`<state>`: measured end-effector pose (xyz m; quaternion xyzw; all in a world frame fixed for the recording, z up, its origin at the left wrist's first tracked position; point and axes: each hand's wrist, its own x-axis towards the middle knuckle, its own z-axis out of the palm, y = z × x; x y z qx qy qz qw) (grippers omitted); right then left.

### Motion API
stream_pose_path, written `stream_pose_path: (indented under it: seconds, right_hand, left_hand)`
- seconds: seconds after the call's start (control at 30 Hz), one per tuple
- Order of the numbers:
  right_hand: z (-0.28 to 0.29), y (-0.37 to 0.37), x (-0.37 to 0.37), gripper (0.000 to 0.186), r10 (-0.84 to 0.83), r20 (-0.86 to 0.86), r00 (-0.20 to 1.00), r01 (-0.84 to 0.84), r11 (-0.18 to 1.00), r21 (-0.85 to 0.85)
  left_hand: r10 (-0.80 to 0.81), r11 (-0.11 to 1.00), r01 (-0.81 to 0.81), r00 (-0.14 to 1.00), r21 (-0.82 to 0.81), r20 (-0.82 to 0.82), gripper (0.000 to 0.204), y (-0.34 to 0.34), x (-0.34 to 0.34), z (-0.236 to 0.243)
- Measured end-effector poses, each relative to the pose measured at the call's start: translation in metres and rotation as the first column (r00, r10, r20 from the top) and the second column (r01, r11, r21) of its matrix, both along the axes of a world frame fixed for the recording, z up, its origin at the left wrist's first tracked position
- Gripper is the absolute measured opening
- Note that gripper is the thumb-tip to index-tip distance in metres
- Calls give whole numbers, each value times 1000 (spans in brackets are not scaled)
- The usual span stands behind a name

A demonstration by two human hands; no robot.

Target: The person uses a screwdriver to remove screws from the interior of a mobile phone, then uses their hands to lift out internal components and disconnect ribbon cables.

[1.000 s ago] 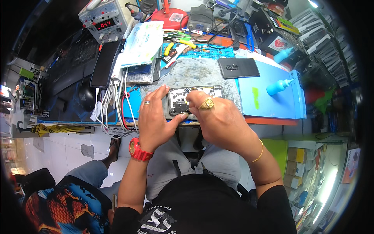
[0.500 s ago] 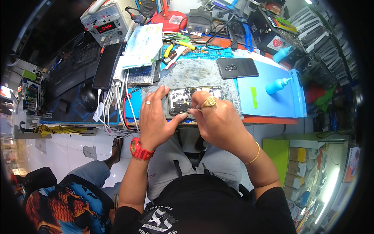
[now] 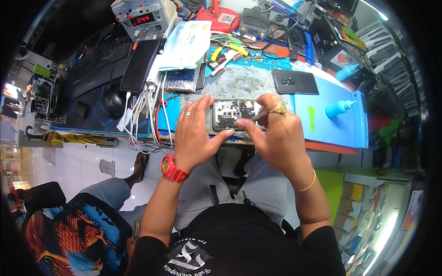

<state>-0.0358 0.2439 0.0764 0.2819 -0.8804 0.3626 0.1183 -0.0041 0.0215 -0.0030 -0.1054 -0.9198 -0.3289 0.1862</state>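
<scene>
An opened phone point(image 3: 235, 114) with its inner boards showing lies on the worn grey work mat point(image 3: 239, 85) at the bench's front edge. My left hand point(image 3: 195, 133), with a ring and a red wristwatch, holds the phone's left end, thumb along its near edge. My right hand point(image 3: 276, 133), wearing a gold ring and a thin bangle, grips a thin metal tool point(image 3: 258, 116) whose tip touches the phone's insides.
A black phone back cover point(image 3: 294, 82) lies behind the mat on the blue bench top point(image 3: 331, 129). A blue bottle point(image 3: 340, 108), a bench power supply point(image 3: 142, 18), a dark phone point(image 3: 139, 64), white cables point(image 3: 147, 110) and pliers point(image 3: 221, 51) surround it. Another person's printed clothing point(image 3: 69, 230) sits lower left.
Both hands stay on the opened phone. My right hand has shifted very slightly with the tool; nothing else has visibly moved.
</scene>
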Motion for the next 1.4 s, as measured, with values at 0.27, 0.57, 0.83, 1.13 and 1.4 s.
stream_pose_path:
  seconds: [0.27, 0.57, 0.83, 1.13, 1.4]
  right_hand:
    - [-3, 2, -2, 33, -17, -79, 997, 21, 998, 55]
    - [-3, 4, -6, 36, 105, -51, 993, -108, 993, -56]
    - [2, 4, -1, 36, 47, 75, 996, -36, 990, -135]
    - [9, -5, -26, 41, -77, 146, 986, 138, 871, -471]
    - [-26, -26, -94, 46, -170, 369, 914, 327, 848, -417]
  left_hand:
    - [-2, 1000, 2, 1000, -7, -13, 104, -1, 0, -2]
    - [-15, 1000, 15, 1000, -8, -15, 103, 0, -1, 0]
    - [-28, 999, 28, 1000, -19, -8, 101, -2, 0, 2]
    - [-115, 993, 115, 992, -18, -53, 50, -2, -12, 32]
    - [-60, 964, 43, 997, -261, -58, 26, 4, -57, 29]
